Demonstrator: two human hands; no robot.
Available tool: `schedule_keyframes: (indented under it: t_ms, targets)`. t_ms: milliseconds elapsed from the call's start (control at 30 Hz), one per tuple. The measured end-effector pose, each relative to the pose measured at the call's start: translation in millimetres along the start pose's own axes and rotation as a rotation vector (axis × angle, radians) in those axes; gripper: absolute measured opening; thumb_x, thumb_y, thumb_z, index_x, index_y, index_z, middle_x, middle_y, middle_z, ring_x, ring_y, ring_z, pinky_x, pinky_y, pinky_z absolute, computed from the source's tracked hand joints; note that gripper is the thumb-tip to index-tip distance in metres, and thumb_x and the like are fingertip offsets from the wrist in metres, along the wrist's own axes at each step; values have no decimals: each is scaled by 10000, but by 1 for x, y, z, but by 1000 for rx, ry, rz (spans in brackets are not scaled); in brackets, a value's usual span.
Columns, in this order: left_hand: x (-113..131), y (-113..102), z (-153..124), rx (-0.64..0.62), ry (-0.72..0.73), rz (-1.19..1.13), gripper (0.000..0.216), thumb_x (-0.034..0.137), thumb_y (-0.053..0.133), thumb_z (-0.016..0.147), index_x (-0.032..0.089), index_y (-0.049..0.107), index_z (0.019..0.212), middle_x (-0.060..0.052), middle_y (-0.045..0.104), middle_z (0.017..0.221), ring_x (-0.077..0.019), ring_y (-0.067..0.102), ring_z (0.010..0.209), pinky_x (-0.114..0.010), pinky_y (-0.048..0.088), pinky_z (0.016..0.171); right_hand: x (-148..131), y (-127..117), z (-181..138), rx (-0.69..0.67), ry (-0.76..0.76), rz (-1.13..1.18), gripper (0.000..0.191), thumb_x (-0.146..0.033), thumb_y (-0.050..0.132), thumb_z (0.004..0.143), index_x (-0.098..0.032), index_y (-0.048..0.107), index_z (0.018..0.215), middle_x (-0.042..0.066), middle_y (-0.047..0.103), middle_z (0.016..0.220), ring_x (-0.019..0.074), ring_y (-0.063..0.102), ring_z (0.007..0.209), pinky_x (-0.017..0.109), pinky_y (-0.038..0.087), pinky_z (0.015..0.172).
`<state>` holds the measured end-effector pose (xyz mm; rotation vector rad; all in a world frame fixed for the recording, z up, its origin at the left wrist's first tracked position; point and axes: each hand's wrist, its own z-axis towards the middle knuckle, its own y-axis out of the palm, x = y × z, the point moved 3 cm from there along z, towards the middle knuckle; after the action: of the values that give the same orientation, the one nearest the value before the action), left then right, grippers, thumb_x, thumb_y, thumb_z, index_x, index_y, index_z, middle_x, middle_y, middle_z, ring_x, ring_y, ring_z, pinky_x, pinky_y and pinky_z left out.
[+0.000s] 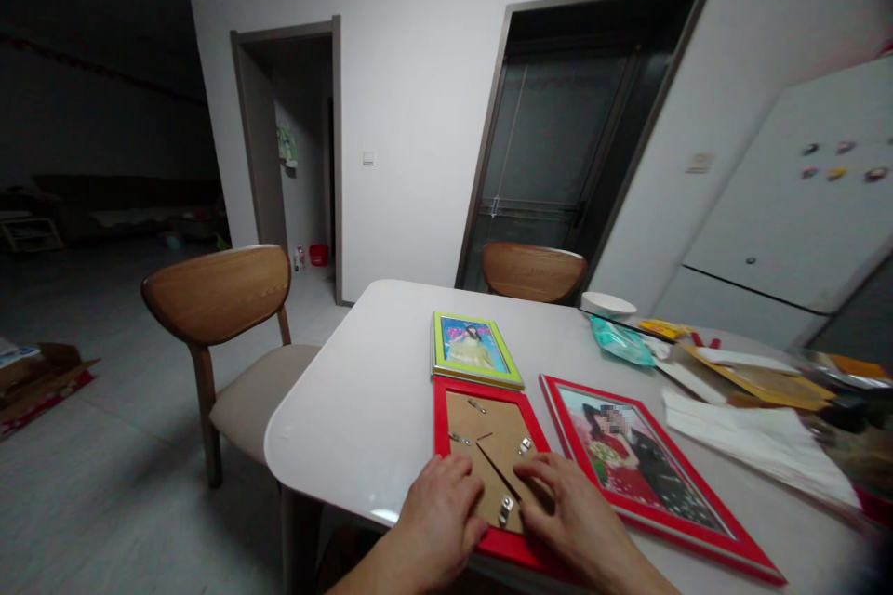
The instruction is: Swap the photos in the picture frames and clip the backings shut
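A red picture frame (pixel 442 418) lies face down at the table's near edge, its brown backing board (pixel 488 474) upward. Small metal clips (pixel 506 509) sit around the board, and a dark slot for the stand runs across it. My left hand (pixel 441 513) is closed over the frame's left side, fingers bent onto the board. On the right side, my right hand (pixel 576 516) curls over the rim, its thumb close to the lower clip. A larger red picture frame (pixel 659 474) lies face up to the right. Beyond is a yellow-green picture frame (pixel 477 349) with a photo.
The white table (pixel 349 390) has a rounded left corner. Paper sheets (pixel 753 446), a yellow envelope (pixel 753 376), a teal plastic packet (pixel 620 341) and a white bowl (pixel 608 304) lie at the right. Wooden chairs stand left (pixel 219 293) and behind (pixel 534 271).
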<state>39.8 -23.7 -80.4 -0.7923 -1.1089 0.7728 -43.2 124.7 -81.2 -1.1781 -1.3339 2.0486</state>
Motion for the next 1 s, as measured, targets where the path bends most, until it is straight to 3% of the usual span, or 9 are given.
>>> schedule_keyframes:
  t_ms: [100, 300, 467, 567, 867, 1000]
  targets:
    - [-3, 2, -3, -15, 2, 29, 189, 215, 516, 754, 188, 544, 940, -49, 527, 1106, -208, 439, 1060, -374, 274, 967, -1, 10, 1, 46, -45, -48, 304, -219, 461, 625, -166, 626, 874, 88, 588, 918, 205, 524, 881, 317, 379, 816]
    - [-9, 2, -15, -14, -17, -21, 399, 343, 626, 676, 174, 514, 1020, -100, 432, 1245, -237, 337, 1167, -410, 234, 988, -6, 19, -10, 126, -147, -129, 282, -255, 439, 729, -185, 615, 939, 120, 547, 1038, 233, 486, 966, 369, 384, 812]
    - [-17, -1, -22, 18, -24, -60, 244, 272, 623, 685, 159, 555, 890, -104, 467, 1215, -222, 352, 1163, -374, 274, 978, -23, 15, -26, 37, -340, -147, 279, -321, 380, 802, -318, 561, 1015, 53, 496, 1140, 214, 425, 1045, 393, 343, 845]
    - [-22, -2, -24, 36, -3, -65, 233, 287, 597, 710, 158, 551, 899, -104, 477, 1206, -222, 360, 1159, -384, 286, 975, -33, 15, -30, -38, -392, -179, 322, -426, 413, 773, -354, 515, 1069, 44, 461, 1188, 242, 381, 1082, 423, 320, 848]
    - [-24, -7, -26, 19, -18, -45, 408, 276, 628, 679, 126, 509, 1040, -122, 469, 1212, -223, 361, 1160, -367, 305, 971, -30, 16, -31, -52, -372, -109, 326, -413, 431, 761, -330, 540, 1056, 46, 461, 1189, 231, 394, 1079, 398, 309, 872]
    - [-25, -10, -27, 13, -50, -55, 439, 276, 661, 634, 135, 520, 1025, -117, 470, 1212, -227, 371, 1153, -364, 311, 965, -16, 11, -6, 34, -236, -140, 374, -385, 369, 789, -257, 512, 1110, 84, 485, 1143, 214, 432, 1032, 352, 343, 843]
